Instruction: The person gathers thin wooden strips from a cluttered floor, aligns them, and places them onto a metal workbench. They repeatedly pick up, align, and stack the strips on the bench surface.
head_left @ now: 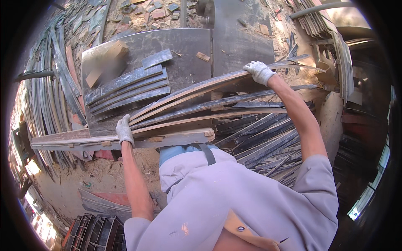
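Both my hands wear pale grey knitted gloves. My left hand (124,130) is closed round the left part of several long, thin wooden strips (188,95) with dark faces and pale edges, just above a thick wooden rail (180,139). From there the strips fan out to the right. Farther off, my right hand (259,73) grips the uppermost strips, its fingers wrapped over them. Lower strips of the fan run on beneath my right forearm, apart from that hand. Beyond my left hand, several short dark boards (130,90) lie stacked on a dark, flat tabletop (188,46).
Long offcuts (50,96) heap up on the left. More dark strips (268,138) lie piled beside my body on the right. A blurred wooden block (115,52) and a small wood scrap (203,56) are on the tabletop. Dark metal frames (94,232) stand low at the left.
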### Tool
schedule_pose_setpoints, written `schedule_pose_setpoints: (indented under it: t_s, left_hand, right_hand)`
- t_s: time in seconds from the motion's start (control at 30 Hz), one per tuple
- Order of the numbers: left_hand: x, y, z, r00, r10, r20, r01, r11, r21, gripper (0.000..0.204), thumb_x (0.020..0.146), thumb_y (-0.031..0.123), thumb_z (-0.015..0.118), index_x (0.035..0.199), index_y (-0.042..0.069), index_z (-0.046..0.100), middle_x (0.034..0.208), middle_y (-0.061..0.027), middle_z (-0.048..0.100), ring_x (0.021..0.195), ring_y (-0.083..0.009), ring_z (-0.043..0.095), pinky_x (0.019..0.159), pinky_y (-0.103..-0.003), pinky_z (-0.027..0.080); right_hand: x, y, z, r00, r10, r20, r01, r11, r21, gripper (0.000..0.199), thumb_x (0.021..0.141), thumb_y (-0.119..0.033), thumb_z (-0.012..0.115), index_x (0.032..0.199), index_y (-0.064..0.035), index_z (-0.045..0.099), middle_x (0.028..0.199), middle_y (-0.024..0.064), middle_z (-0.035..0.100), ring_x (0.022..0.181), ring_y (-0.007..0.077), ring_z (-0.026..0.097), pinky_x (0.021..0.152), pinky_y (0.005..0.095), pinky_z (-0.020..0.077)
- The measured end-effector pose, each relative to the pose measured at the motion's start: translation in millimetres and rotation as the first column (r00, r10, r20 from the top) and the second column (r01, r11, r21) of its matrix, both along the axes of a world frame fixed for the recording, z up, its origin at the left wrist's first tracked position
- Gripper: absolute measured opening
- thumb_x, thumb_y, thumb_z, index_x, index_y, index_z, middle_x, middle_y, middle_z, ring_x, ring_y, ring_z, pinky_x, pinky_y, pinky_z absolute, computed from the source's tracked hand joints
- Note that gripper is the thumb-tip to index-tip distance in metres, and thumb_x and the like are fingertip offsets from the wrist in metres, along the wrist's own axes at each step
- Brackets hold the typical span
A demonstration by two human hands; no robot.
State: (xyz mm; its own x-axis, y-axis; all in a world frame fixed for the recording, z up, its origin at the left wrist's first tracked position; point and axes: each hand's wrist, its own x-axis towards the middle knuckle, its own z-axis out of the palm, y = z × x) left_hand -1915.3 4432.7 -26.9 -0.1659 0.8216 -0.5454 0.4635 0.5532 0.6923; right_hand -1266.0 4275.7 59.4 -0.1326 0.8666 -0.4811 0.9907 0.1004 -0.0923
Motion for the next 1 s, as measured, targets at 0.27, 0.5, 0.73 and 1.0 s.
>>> schedule_pose_setpoints:
  t_s: [0.27, 0.5, 0.73, 1.0]
  left_hand:
    - [-22, 5, -31, 0.992, 0.104, 0.076, -0.092, 0.985, -0.144, 0.037, 0.097, 0.033, 0.068, 0.113, 0.001, 0.08, 0.11, -0.0077, 0.076, 0.102, -0.0187, 0.067, 0.093, -0.036, 0.05]
    - [-32, 4, -43, 0.956, 0.238, 0.173, -0.2, 0.957, -0.21, 0.035, 0.097, 0.033, 0.069, 0.115, 0.004, 0.077, 0.109, -0.0071, 0.074, 0.096, -0.0216, 0.069, 0.088, -0.039, 0.055]
    - [-22, 10, -25, 0.948, 0.257, 0.185, -0.204, 0.943, -0.264, 0.03, 0.097, 0.033, 0.066, 0.111, 0.008, 0.077, 0.108, -0.0082, 0.074, 0.094, -0.0243, 0.07, 0.085, -0.04, 0.058]
    - [-30, 12, -25, 0.941, 0.235, 0.244, -0.162, 0.945, -0.285, 0.033, 0.1, 0.035, 0.063, 0.111, 0.007, 0.077, 0.109, -0.0081, 0.076, 0.095, -0.0247, 0.071, 0.089, -0.04, 0.056]
  right_hand:
    - [-22, -1, 3, 0.992, 0.014, 0.124, -0.064, 0.91, 0.409, 0.023, 0.086, -0.013, 0.066, 0.108, -0.0173, 0.07, 0.107, 0.0097, 0.068, 0.104, 0.0306, 0.065, 0.091, 0.0444, 0.051]
    - [-17, -9, -9, 0.982, -0.042, 0.183, -0.036, 0.913, 0.407, 0.01, 0.09, -0.02, 0.063, 0.097, -0.017, 0.067, 0.092, 0.0058, 0.069, 0.092, 0.0273, 0.068, 0.078, 0.0427, 0.0547]
    - [-10, 7, -29, 0.997, -0.045, 0.062, 0.021, 0.937, 0.348, 0.018, 0.088, -0.013, 0.063, 0.105, -0.015, 0.067, 0.097, 0.0085, 0.07, 0.098, 0.029, 0.067, 0.09, 0.041, 0.0534]
    - [-5, 21, -27, 0.988, -0.018, 0.155, -0.049, 0.907, 0.418, 0.011, 0.092, -0.018, 0.061, 0.097, -0.0155, 0.07, 0.092, 0.007, 0.072, 0.094, 0.0279, 0.07, 0.086, 0.0416, 0.0549]
